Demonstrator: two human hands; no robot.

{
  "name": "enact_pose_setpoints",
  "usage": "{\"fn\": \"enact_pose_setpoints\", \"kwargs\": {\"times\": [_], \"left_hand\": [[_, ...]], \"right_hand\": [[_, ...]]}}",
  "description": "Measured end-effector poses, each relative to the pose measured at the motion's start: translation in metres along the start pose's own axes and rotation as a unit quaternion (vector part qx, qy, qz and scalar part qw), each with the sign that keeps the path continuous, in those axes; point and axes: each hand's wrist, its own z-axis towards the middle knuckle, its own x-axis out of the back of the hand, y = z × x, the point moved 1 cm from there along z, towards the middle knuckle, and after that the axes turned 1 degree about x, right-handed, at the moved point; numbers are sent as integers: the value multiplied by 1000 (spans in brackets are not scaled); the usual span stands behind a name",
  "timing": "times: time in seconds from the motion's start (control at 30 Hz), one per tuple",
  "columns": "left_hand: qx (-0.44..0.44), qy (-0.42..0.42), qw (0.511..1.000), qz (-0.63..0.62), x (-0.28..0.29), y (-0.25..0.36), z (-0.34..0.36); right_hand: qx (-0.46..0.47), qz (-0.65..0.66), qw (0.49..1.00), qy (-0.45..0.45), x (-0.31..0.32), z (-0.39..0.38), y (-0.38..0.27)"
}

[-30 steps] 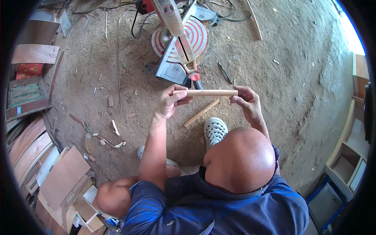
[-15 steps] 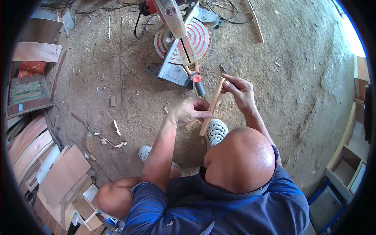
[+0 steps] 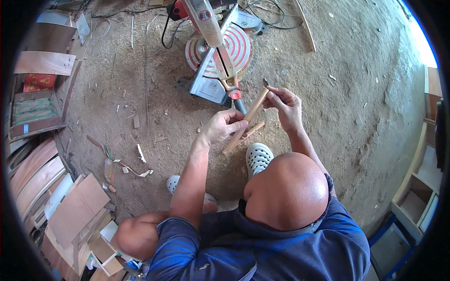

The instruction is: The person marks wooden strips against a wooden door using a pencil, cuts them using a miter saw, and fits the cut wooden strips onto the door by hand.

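A light wooden strip [image 3: 255, 107] is held slantwise in front of me, its far end up and to the right. My left hand [image 3: 223, 127] pinches it around the middle between thumb and fingers. With bent fingers, my right hand [image 3: 285, 104] grips its far end. A small dark pointed piece [image 3: 266, 82] shows just past the right fingertips; I cannot tell whether it is held or lies on the ground. Another short wooden piece [image 3: 256, 127] appears beneath the strip, partly hidden by it and the left hand.
A mitre saw [image 3: 213, 87] with a red-and-silver round base stands on the dirt floor just ahead, its handle [image 3: 239, 105] close to my left hand. Offcuts and sawdust litter the ground. Wooden panels [image 3: 78, 211] pile up at left; wooden frames [image 3: 415, 201] stand at right.
The wooden strip has tilted, its near end swinging left. My left hand has shifted slightly up and left along with it; my right hand has stayed at the far end, moving a little.
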Motion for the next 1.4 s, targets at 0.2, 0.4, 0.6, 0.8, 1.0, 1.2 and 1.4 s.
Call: {"fn": "enact_pose_setpoints", "kwargs": {"times": [0.2,0.4,0.6,0.8,1.0,1.2,1.4], "left_hand": [[-31,15,999,2,8,2,-2],[-47,35,998,20,12,0,-2],[-70,56,996,-5,-1,-9,7],[-197,172,892,-369,-23,-13,27],[-181,172,893,-374,-19,-11,29],[-192,189,895,-355,-22,-5,25],[-284,273,888,-238,-26,1,25]], "right_hand": [[3,14,1000,3,-2,1,8],[7,6,1000,-1,-3,2,10],[-6,-10,999,-39,-12,-3,-3],[-31,-179,961,-207,-8,-18,-11],[-58,-54,986,-148,0,-13,3],[-44,-48,988,-140,-1,-12,5],[-100,-37,973,-206,-5,-20,22]]}}
